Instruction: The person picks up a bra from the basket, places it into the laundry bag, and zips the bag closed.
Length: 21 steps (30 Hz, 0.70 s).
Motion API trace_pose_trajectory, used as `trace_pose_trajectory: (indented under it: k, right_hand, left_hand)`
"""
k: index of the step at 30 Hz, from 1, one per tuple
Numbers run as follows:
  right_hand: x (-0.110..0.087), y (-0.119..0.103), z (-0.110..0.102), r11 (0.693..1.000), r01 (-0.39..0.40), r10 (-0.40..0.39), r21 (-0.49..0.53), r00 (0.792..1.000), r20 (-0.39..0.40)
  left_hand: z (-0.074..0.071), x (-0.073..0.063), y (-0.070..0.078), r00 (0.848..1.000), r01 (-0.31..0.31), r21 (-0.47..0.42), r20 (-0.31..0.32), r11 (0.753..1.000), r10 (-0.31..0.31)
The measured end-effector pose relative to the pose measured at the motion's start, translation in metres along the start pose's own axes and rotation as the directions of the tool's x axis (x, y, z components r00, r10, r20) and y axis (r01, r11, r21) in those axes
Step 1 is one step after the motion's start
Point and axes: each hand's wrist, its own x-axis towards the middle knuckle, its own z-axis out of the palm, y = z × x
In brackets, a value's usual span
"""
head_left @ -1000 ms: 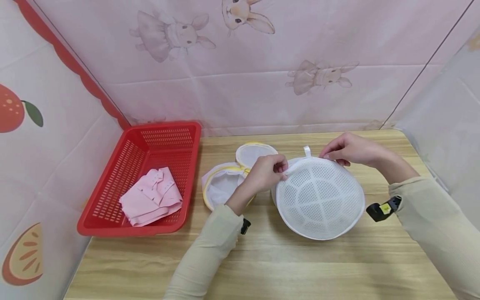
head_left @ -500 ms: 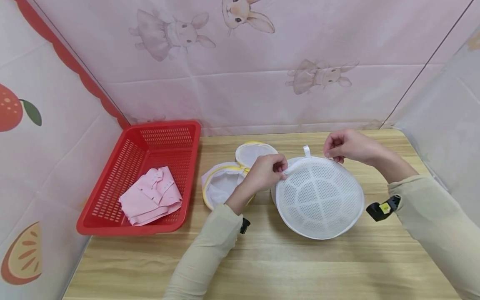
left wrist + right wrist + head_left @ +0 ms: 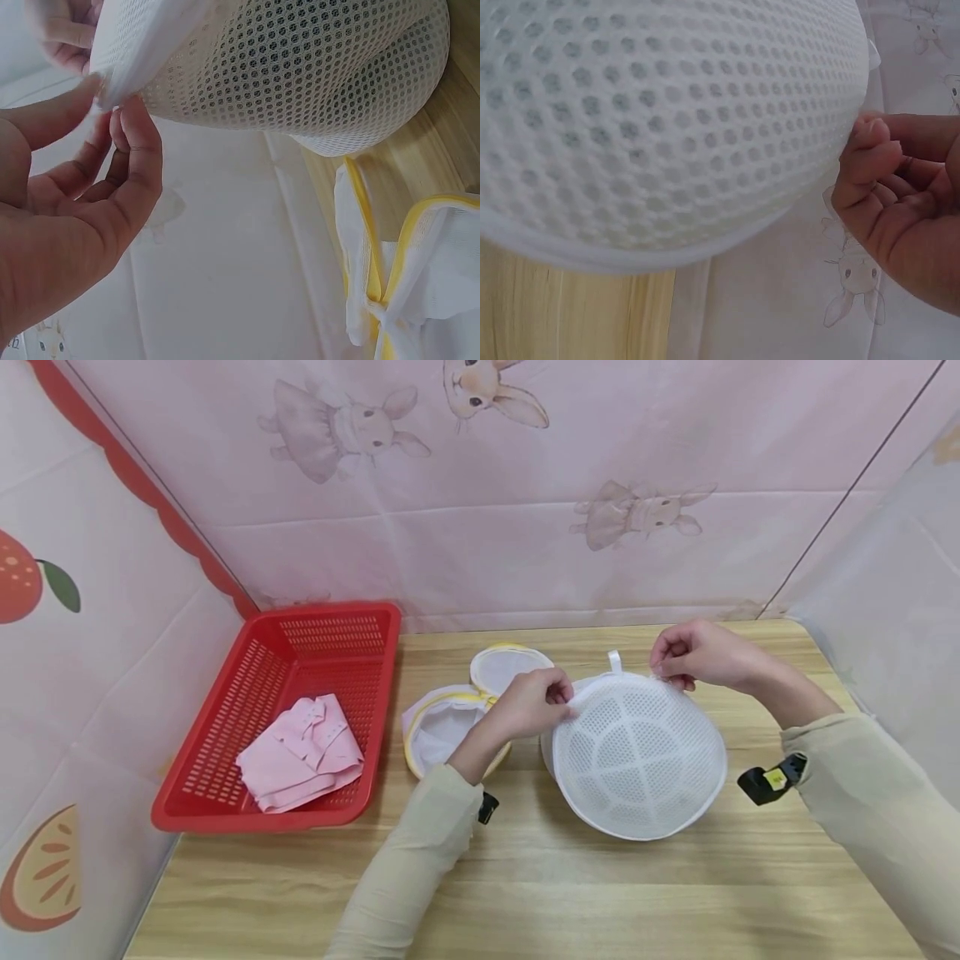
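Evidently both hands are occupied with a white mesh laundry bag (image 3: 641, 768) at the right of the wood-grain table (image 3: 570, 902) — the left hand (image 3: 531, 703) pinches its upper rim between thumb and fingers, the right hand (image 3: 705, 653) pinches the far edge. A white loop tab (image 3: 615, 662) stands up between them. Just left sits a yellow-trimmed mesh bag (image 3: 446, 739), lid folded back — farther left, a red plastic basket (image 3: 262, 822) holds a folded pink garment (image 3: 303, 756).

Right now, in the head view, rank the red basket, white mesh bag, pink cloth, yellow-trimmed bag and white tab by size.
Red basket
White mesh bag
Pink cloth and yellow-trimmed bag: too alike to rank, bag partly hidden
White tab
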Motion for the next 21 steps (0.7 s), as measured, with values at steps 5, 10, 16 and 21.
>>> trace_pose_trajectory:
  k: [5, 10, 16, 21]
  right_hand:
    - [0.000, -0.001, 0.000, 1.000, -0.008, 0.008, 0.024, 1.000, -0.010]
    - [0.000, -0.004, 0.002, 0.998, -0.026, 0.026, 0.056, 1.000, -0.010]
    - [0.000, -0.006, 0.002, 0.998, -0.037, 0.038, 0.057, 0.999, -0.020]
    - [0.001, -0.005, 0.003, 0.998, -0.042, 0.043, 0.042, 0.998, -0.046]
  left_hand:
    - [0.000, 0.009, -0.001, 1.000, 0.003, -0.049, -0.007, 0.999, -0.003]
    - [0.002, 0.017, 0.001, 1.000, -0.005, -0.063, -0.004, 0.998, 0.005]
    - [0.004, 0.020, 0.002, 0.999, -0.027, -0.044, -0.025, 0.999, 0.026]
    - [0.004, 0.018, 0.002, 0.999, -0.020, -0.068, -0.046, 0.998, 0.016]
